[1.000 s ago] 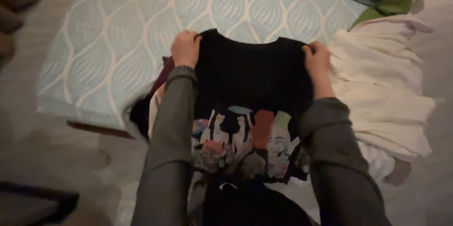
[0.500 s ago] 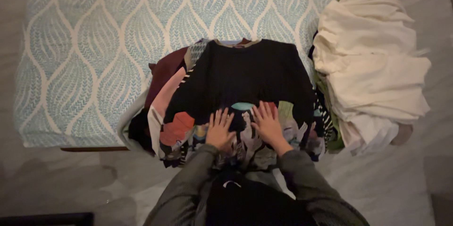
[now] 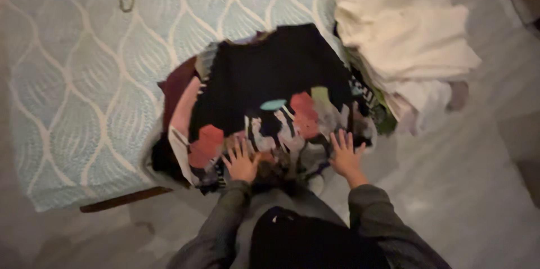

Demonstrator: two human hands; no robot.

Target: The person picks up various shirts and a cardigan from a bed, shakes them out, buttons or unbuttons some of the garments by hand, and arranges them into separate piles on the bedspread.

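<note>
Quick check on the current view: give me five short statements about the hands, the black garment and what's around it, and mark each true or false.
1. Both hands lie flat, fingers spread, on the near edge of the black garment. True: the left hand and the right hand press on its colourful printed part.
2. The black garment is held up in the air. False: it lies on top of a pile of clothes.
3. A cream cloth heap lies to the right of the black garment. True.
4. The rug under the pile is plain red. False: it is pale blue-green with a white leaf-like pattern.
5. The right hand grips a hanger. False: it is open and holds nothing.
</note>
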